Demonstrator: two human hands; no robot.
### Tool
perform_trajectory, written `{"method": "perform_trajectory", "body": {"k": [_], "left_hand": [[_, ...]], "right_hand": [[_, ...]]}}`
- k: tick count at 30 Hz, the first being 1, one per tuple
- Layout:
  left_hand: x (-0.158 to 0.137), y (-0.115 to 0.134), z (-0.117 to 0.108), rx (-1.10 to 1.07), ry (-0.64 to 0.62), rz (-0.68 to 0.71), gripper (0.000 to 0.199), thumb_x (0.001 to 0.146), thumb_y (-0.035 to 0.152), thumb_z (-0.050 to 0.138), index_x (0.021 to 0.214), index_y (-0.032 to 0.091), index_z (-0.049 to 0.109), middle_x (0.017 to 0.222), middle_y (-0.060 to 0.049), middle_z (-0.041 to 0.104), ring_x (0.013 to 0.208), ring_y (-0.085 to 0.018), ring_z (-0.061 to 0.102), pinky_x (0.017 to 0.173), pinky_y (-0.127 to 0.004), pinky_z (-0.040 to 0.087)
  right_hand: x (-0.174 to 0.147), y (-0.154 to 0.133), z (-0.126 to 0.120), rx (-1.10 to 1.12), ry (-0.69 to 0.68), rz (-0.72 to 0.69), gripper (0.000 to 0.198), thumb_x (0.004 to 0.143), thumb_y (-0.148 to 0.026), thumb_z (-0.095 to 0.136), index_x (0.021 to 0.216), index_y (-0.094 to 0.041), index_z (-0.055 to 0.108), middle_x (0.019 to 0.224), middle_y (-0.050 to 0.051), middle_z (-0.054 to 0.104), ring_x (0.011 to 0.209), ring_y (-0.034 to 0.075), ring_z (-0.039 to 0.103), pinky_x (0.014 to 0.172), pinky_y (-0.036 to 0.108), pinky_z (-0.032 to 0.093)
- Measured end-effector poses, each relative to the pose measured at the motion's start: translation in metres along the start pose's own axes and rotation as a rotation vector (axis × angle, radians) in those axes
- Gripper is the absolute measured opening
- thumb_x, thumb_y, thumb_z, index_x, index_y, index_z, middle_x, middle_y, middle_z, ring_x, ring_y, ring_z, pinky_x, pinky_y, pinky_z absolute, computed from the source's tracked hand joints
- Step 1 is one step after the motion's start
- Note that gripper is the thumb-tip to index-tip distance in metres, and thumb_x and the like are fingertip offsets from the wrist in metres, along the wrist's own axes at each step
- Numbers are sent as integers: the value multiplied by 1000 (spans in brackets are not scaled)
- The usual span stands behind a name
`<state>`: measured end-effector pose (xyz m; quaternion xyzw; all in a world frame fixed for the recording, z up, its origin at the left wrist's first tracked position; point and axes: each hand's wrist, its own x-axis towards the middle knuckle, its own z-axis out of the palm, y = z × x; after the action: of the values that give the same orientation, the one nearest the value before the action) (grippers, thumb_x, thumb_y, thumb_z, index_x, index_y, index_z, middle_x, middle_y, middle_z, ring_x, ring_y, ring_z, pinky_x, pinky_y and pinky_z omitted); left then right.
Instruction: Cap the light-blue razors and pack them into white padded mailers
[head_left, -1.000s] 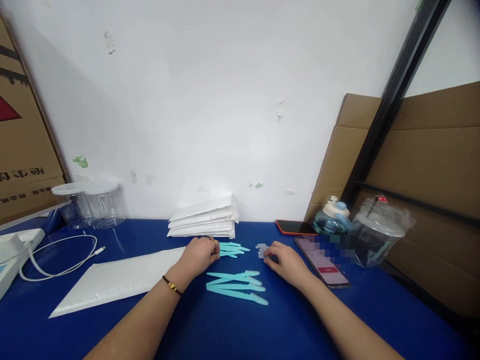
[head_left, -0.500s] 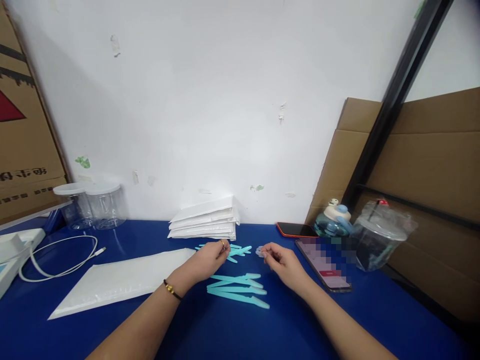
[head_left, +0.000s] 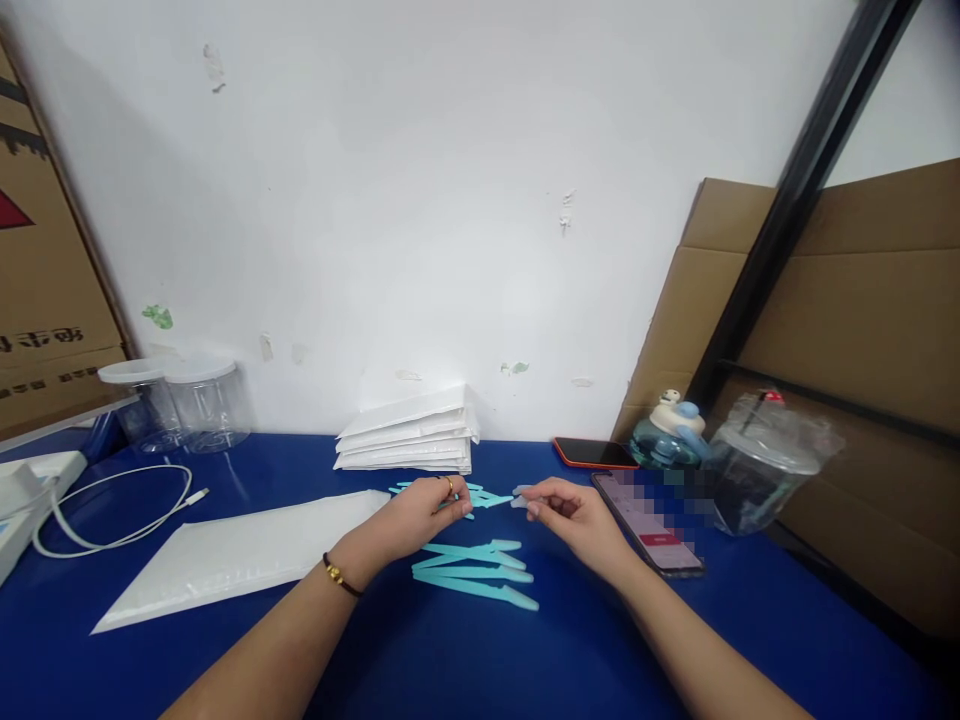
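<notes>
My left hand [head_left: 427, 515] is closed in a pinch on a teal eyebrow razor [head_left: 495, 502], whose thin end sticks out to the right; the rest is hidden by the fingers. Across from it, my right hand [head_left: 566, 510] pinches small clear plastic blade covers [head_left: 519, 497], right beside the razor's tip. I cannot tell whether the two touch. More teal razors lie in a loose pile behind my left hand, partly hidden. Nearer to me, several capped eyebrow razors [head_left: 480, 575] are fanned out on the blue table [head_left: 450, 665].
A white padded mailer [head_left: 240, 550] lies at left, with a stack of mailers [head_left: 405, 440] against the wall. A white cable [head_left: 112, 550] and clear jars [head_left: 206, 410] stand further left. Right are two phones [head_left: 596, 453], a teapot-shaped bottle [head_left: 667, 435] and a bagged cup [head_left: 765, 480].
The razor's tip now shows between my hands, close to the clear covers. My left hand has shifted slightly right. The fanned razors lie as before; the view has tilted a little.
</notes>
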<state>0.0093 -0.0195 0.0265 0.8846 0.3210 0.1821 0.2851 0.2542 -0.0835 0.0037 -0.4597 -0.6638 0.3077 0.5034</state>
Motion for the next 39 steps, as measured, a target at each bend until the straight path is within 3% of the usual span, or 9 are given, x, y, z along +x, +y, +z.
{"method": "perform_trajectory", "body": {"k": [10,17,23,27,29,34,39], "left_hand": [[1,0,-1,22,1,-2,30,88,45,38,83,19,54,63,4,41,58,-11,35,54,-22,28],[-3,16,1,16,-37,43,27,88,42,39,81,20,53,71,3,49,64,-11,42,59,-21,33],[-3,16,7,77,-75,17,25,84,42,45,80,21,57,78,0,56,73,-14,49,63,-22,35],[-1,6,12,113,-112,25,22,79,42,54,81,22,63,79,0,57,72,-15,51,60,-23,36],[-1,2,13,131,-79,21,21,78,41,55,86,23,63,82,-1,57,75,-15,52,62,-23,37],[-2,-8,9,356,62,-30,19,80,30,56,97,23,61,98,-4,57,88,-20,54,76,-28,39],[-1,-19,4,486,64,-68,18,80,29,59,96,22,62,98,-5,60,90,-22,54,75,-31,39]], "right_hand": [[0,-6,-4,-8,51,21,28,76,-42,64,89,-16,68,69,4,64,64,15,59,63,29,48],[-3,-2,12,30,-99,5,23,77,-37,63,90,-19,70,76,4,65,68,16,61,64,29,49],[-3,-1,5,-181,-183,-20,20,76,-35,65,86,-20,72,80,5,68,71,18,61,64,29,48],[3,9,-18,-387,54,-38,20,80,-36,57,80,-20,70,77,5,68,69,19,59,62,29,46],[6,17,-27,-495,108,-27,19,80,-34,55,80,-20,69,74,4,65,64,17,57,58,28,44],[8,32,-26,-671,-90,-48,16,80,-27,52,85,-22,66,83,4,61,65,15,55,63,28,45],[7,32,-12,-812,-179,-91,16,83,-22,47,77,-22,63,80,4,58,71,17,56,63,27,45]]}}
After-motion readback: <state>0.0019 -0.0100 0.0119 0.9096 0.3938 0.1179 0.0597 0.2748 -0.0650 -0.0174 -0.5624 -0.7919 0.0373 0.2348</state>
